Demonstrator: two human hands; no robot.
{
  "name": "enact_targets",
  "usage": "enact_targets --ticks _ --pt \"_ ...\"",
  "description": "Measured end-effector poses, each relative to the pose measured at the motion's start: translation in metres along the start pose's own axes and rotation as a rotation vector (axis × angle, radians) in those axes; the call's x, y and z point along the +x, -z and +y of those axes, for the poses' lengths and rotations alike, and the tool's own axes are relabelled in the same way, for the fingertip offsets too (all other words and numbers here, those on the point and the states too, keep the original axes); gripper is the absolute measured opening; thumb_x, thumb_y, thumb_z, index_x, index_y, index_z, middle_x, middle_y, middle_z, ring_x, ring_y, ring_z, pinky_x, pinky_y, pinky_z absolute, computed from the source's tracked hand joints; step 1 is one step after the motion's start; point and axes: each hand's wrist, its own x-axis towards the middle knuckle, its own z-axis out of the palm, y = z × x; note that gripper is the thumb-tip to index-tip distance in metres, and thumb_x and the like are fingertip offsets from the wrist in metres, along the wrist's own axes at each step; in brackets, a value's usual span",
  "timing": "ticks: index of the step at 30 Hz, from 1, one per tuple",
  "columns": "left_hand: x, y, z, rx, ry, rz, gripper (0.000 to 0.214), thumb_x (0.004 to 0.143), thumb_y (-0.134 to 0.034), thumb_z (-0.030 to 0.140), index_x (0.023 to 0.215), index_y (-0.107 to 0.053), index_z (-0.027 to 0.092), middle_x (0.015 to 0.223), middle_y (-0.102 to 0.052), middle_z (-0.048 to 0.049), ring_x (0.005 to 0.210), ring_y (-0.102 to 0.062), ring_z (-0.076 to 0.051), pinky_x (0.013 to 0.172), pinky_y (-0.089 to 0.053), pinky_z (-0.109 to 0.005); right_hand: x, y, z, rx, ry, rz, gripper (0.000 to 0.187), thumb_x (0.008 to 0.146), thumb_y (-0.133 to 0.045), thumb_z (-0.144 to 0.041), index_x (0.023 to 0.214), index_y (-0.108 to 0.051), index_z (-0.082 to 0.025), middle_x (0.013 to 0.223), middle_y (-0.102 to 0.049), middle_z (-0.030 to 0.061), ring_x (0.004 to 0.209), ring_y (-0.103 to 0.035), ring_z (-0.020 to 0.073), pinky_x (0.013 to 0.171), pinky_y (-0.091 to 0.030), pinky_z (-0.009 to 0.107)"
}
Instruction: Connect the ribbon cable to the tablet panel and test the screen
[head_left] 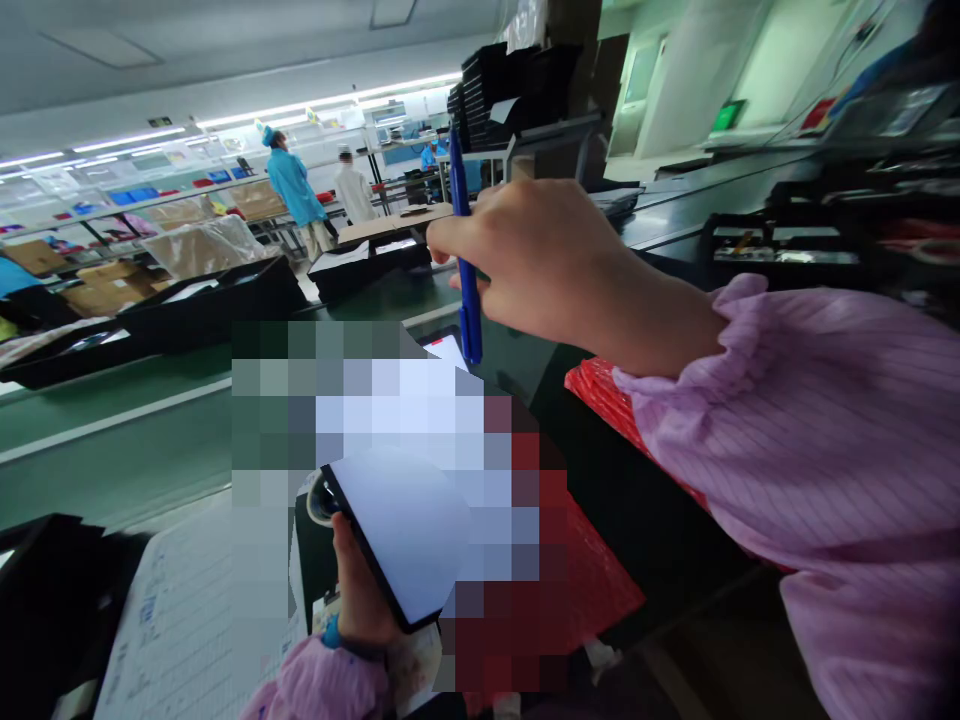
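Green conveyor belt (112,430) fills my feed at 9 o'clock, with a pixelated patch hiding the middle of the view. Black trays (210,310) sit at 10 o'clock, cardboard boxes (112,285) just behind them, and co-workers (292,180) stand well off at 11 o'clock. Pink striped sleeve (825,470) covers the right arm at 3 o'clock. Red plastic bag (592,570) lies at 4 o'clock, printed paper sheet (187,620) at 7 o'clock. I see the right hand (547,265) at 1 o'clock, fingers closed around a blue pen (463,240) held near upright. The left hand (364,590) is at 6 o'clock, fingers gripping a phone (397,530), pale face up, with a round camera lens (322,500) at its upper left end.
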Motion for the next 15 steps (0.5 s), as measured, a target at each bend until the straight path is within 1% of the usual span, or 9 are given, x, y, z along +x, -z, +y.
enact_targets --ticks 2,5,8,10,11,12,14,15 --pt "0.001 0.004 0.000 0.013 0.020 -0.148 0.049 0.088 -0.049 0.065 0.101 -0.076 0.026 0.094 -0.078 -0.0030 0.076 -0.075 -0.023 0.087 -0.057 -0.036 -0.003 -0.005 0.002 0.017 0.010 -0.022 0.023 0.090 -0.056 -0.014 0.109 -0.067 -0.015 0.095 -0.069 0.0031 0.094 -0.068 0.0249 0.068 -0.043 0.027" --pt "0.001 0.003 0.001 0.004 0.064 -0.281 0.046 0.088 -0.053 0.061 0.108 -0.075 0.027 0.102 -0.077 -0.0012 0.091 -0.074 -0.025 0.095 -0.054 -0.037 -0.015 -0.023 0.009 0.149 -0.044 -0.048 0.016 0.081 -0.067 -0.012 0.095 -0.073 -0.017 0.077 -0.067 0.0001 0.081 -0.068 0.0221 0.063 -0.040 0.025" --pt "0.001 -0.001 0.003 -0.038 0.112 -0.361 0.046 0.089 -0.053 0.061 0.110 -0.074 0.026 0.101 -0.078 -0.0001 0.105 -0.070 -0.026 0.103 -0.048 -0.038 -0.038 -0.047 0.014 0.476 -0.116 -0.064 0.012 0.073 -0.077 -0.011 0.081 -0.072 -0.017 0.061 -0.062 -0.0044 0.062 -0.063 0.0146 0.056 -0.039 0.023" --pt "0.001 -0.001 0.005 -0.059 0.167 -0.403 0.049 0.088 -0.052 0.064 0.111 -0.073 0.026 0.102 -0.077 -0.0012 0.109 -0.068 -0.028 0.106 -0.046 -0.040 -0.057 -0.061 0.008 0.733 -0.179 -0.076 0.010 0.075 -0.077 -0.012 0.080 -0.070 -0.017 0.062 -0.064 -0.0049 0.055 -0.060 0.0118 0.055 -0.042 0.023" --pt "0.001 -0.001 0.005 -0.062 0.194 -0.416 0.052 0.088 -0.051 0.066 0.112 -0.073 0.026 0.104 -0.077 -0.0021 0.109 -0.068 -0.028 0.106 -0.046 -0.042 -0.066 -0.068 0.002 0.848 -0.217 -0.073 0.010 0.077 -0.076 -0.012 0.081 -0.069 -0.017 0.066 -0.067 -0.0040 0.056 -0.062 0.0118 0.055 -0.044 0.022" --pt "0.002 0.000 0.005 -0.061 0.213 -0.419 0.054 0.087 -0.051 0.068 0.112 -0.073 0.026 0.107 -0.076 -0.0029 0.108 -0.068 -0.029 0.105 -0.046 -0.043 -0.075 -0.073 -0.006 0.928 -0.224 -0.053 0.009 0.079 -0.074 -0.012 0.084 -0.069 -0.018 0.074 -0.070 -0.0025 0.065 -0.066 0.0131 0.061 -0.049 0.023" --pt "0.003 0.002 0.005 -0.052 0.218 -0.403 0.055 0.086 -0.051 0.069 0.113 -0.073 0.026 0.111 -0.075 -0.0040 0.106 -0.069 -0.030 0.103 -0.047 -0.043 -0.088 -0.083 -0.022 0.989 -0.129 0.012 0.009 0.086 -0.067 -0.014 0.092 -0.069 -0.019 0.093 -0.073 0.0022 0.090 -0.068 0.0176 0.079 -0.053 0.029" --pt "0.004 0.003 0.004 -0.052 0.212 -0.391 0.055 0.085 -0.051 0.069 0.113 -0.073 0.026 0.111 -0.075 -0.0040 0.106 -0.069 -0.030 0.103 -0.048 -0.043 -0.092 -0.088 -0.030 0.969 -0.068 0.045 0.012 0.089 -0.064 -0.014 0.099 -0.069 -0.019 0.102 -0.072 0.0050 0.105 -0.065 0.0206 0.089 -0.052 0.034"
